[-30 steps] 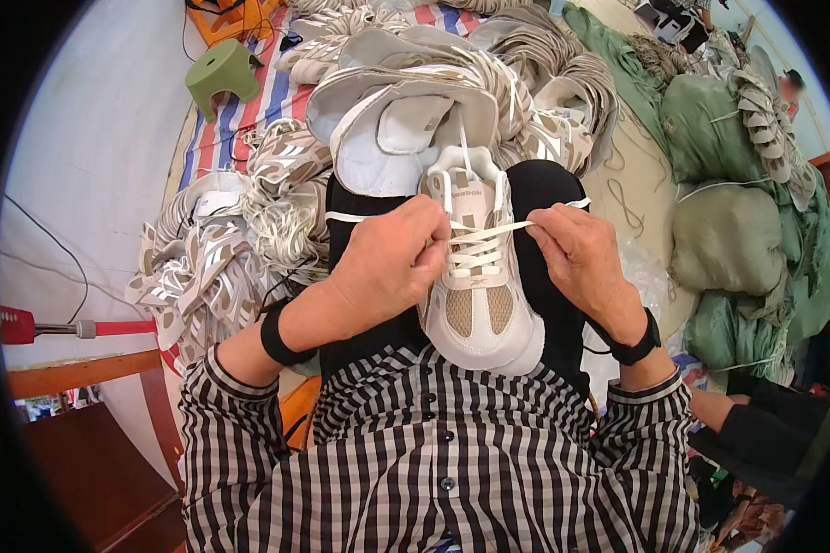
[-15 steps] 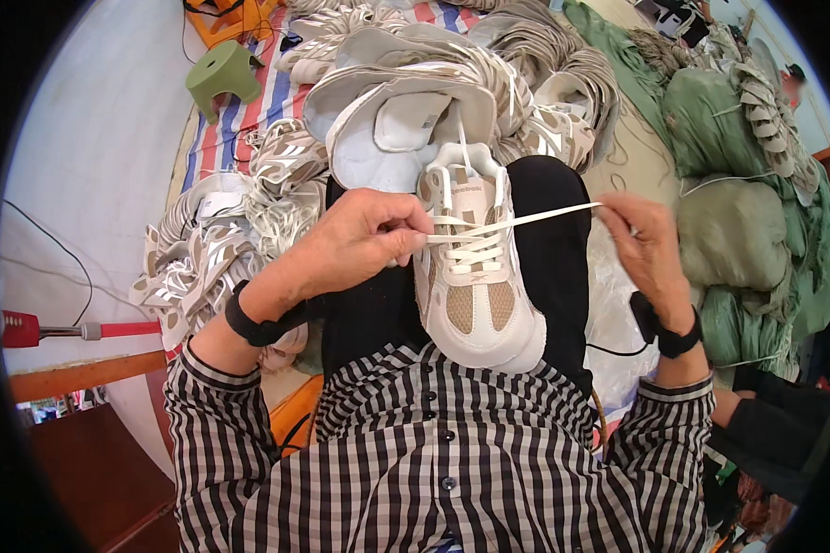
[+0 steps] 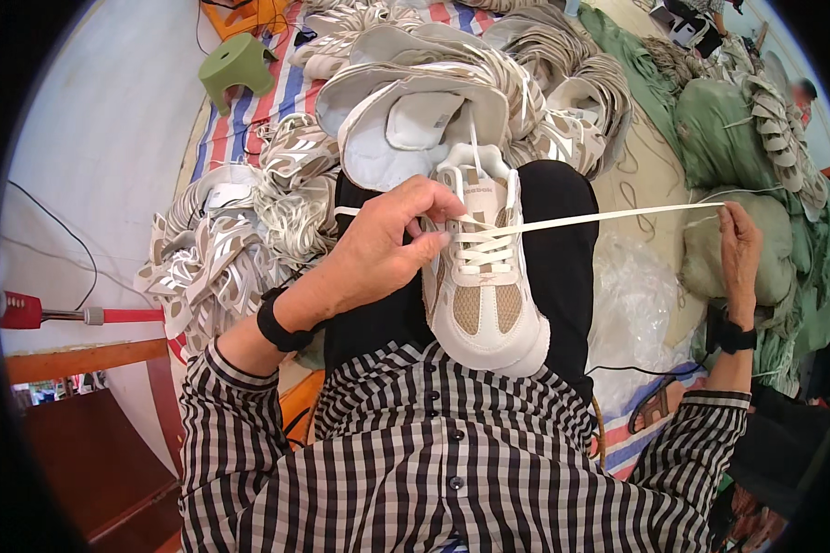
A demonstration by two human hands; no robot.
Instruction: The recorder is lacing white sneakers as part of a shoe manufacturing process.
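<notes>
A beige and white sneaker rests between my thighs, toe toward me, its cream shoelace crossed over the tongue. Against the sneaker's left eyelet row, my left hand is closed in a pinch on the shoelace; the exact grip is partly hidden by the fingers. A bit of white lace shows beyond that hand's back. Far out to the right, my right hand pinches the other lace end, and the strand runs taut from the eyelets to it. Both wrists wear black bands.
Stacked shoe uppers lie just beyond my knees, with more uppers heaped at left. A green stool stands on the striped sheet. Green sacks and clear plastic are at right. A red-handled tool juts in at left.
My right hand has moved outward to the right, drawing the lace out longer. My left hand has shifted slightly right and up, onto the eyelet edge.
</notes>
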